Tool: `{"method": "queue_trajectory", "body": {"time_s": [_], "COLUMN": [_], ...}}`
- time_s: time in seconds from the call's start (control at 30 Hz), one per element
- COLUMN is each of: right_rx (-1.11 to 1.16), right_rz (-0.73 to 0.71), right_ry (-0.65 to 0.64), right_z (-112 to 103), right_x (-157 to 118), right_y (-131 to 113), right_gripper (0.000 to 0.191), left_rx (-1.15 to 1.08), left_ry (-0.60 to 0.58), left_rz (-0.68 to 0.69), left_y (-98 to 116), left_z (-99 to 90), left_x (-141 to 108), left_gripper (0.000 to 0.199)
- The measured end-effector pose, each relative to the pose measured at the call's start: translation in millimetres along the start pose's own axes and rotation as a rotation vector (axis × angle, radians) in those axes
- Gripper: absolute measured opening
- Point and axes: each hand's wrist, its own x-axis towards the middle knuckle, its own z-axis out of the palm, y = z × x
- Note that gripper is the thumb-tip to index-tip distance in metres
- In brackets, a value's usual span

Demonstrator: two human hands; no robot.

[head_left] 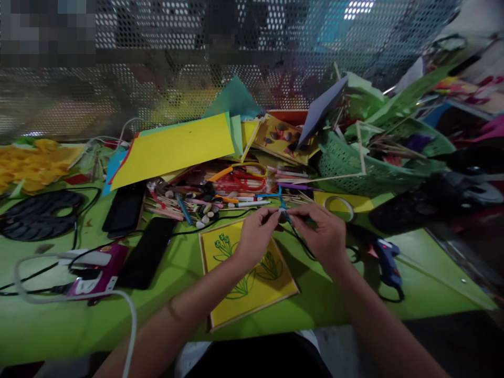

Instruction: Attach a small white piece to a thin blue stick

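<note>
My left hand (258, 233) and my right hand (321, 231) meet above the far right corner of a yellow board. Both are closed in a pinch, fingertips nearly touching around a small whitish and blue thing (282, 211) whose kind I cannot make out. A thin blue piece stands out just behind the fingertips; whether it belongs to that thing is unclear. Beneath my left hand lies the yellow board (271, 291) with a pale wooden frame and green drawn flowers, partly hidden by my wrist. A blue glue gun (388, 254) rests to the right of my right hand.
Behind my hands are pebbles (207, 212), pens, sticks and orange-handled scissors (248, 176). Yellow paper (177, 149) tops a pile. A green basket (342, 165) stands back right beside a tape roll (340, 206). Phones (147, 254) and a power strip (98, 275) with cables lie left.
</note>
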Motion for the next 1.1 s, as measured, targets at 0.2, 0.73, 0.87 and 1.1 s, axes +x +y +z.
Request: {"method": "queue_trajectory", "body": {"time_s": [0.2,0.73,0.87,1.1], "right_rx": [-0.093,0.023,0.207,0.622], "right_rz": [-0.044,0.238,0.387,0.493], "right_ry": [0.009,-0.04,-0.031,0.071], "right_z": [1.3,0.5,-1.8,-4.2], "right_x": [-0.5,-0.4,1.5,2.3], "right_y": [-0.7,1.8,-0.5,2.1], "right_gripper": [0.009,0.005,0.004,0.015], "left_rx": [0.077,0.052,-0.005,-0.09], "left_ry": [0.004,-0.023,-0.043,-0.057], "left_rz": [0.043,0.0,-0.04,-0.105], "left_y": [-0.7,2.1,1.3,0.2], "left_z": [0.5,2.3,0.4,-1.3], "left_x": [-2.2,-2.7,-1.3,-0.5], "left_gripper": [0.024,0.018,0.024,0.036]}}
